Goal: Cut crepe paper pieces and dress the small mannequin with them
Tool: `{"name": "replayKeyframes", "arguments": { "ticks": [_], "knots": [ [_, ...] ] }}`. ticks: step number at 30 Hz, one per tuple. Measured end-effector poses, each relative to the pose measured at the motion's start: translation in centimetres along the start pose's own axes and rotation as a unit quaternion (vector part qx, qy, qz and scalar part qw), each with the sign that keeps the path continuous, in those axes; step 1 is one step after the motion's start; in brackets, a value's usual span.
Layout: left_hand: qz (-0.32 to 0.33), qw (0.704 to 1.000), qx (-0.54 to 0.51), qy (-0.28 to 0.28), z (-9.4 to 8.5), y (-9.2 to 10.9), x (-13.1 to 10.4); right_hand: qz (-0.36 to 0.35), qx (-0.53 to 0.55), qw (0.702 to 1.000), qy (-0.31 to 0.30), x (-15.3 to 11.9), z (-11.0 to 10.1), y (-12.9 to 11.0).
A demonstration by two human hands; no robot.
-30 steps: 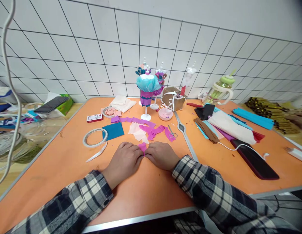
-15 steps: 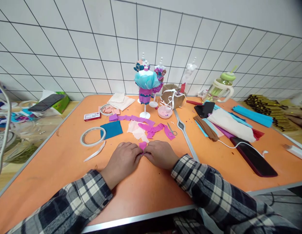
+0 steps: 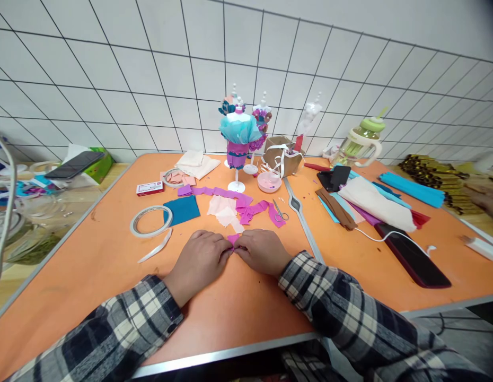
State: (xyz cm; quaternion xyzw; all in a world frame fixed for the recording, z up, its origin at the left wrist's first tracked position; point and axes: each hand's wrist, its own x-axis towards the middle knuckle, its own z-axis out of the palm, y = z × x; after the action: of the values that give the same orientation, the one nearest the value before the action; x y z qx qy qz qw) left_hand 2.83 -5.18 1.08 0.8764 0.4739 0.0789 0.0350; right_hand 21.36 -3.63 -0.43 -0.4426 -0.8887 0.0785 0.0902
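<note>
A small piece of magenta crepe paper [image 3: 232,239] is pinched between my two hands, low over the table's middle. My left hand [image 3: 201,260] grips its left side with thumb and fingers together. From the right, my right hand [image 3: 262,250] holds the other side, its fingertips almost touching the left ones. Just beyond lie pale pink paper scraps [image 3: 223,211], a purple crepe strip [image 3: 220,193] and a crumpled magenta strip [image 3: 256,212]. Small scissors [image 3: 281,214] rest at that strip's right end. Most of the pinched piece is hidden by my fingers.
Left are a tape roll [image 3: 132,223], blue paper square [image 3: 182,210] and small box [image 3: 149,188]. Behind stand a dressed mini mannequin [image 3: 236,151], pink bowl [image 3: 269,183] and brown paper bag [image 3: 284,162]. Right are paper rolls [image 3: 377,204], a phone [image 3: 415,257] and a bottle [image 3: 360,146].
Both hands stay in nearly the same place with the magenta piece pinched between them. Its visible part looks slightly smaller, and the camera view has shifted a little.
</note>
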Motion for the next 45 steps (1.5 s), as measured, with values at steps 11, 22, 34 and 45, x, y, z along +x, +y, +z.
{"name": "replayKeyframes", "arguments": {
  "ticks": [11, 22, 34, 45],
  "knots": [
    [0.003, 1.0, 0.0, 0.013, -0.02, -0.04, -0.1, 0.015, 0.009, 1.0, -0.008, 0.01, -0.21, -0.04],
    [0.015, 0.999, 0.003, 0.029, 0.12, -0.13, 0.01, 0.025, 0.011, 1.0, 0.004, -0.22, -0.28, -0.06],
    [0.016, 0.999, 0.028, 0.021, 0.1, -0.01, 0.02, 0.03, 0.013, 0.999, -0.023, 0.02, -0.29, -0.08],
    [0.028, 0.999, 0.013, 0.036, 0.18, -0.19, 0.05, 0.052, 0.017, 0.998, -0.026, -0.08, -0.61, -0.25]
  ]
}}
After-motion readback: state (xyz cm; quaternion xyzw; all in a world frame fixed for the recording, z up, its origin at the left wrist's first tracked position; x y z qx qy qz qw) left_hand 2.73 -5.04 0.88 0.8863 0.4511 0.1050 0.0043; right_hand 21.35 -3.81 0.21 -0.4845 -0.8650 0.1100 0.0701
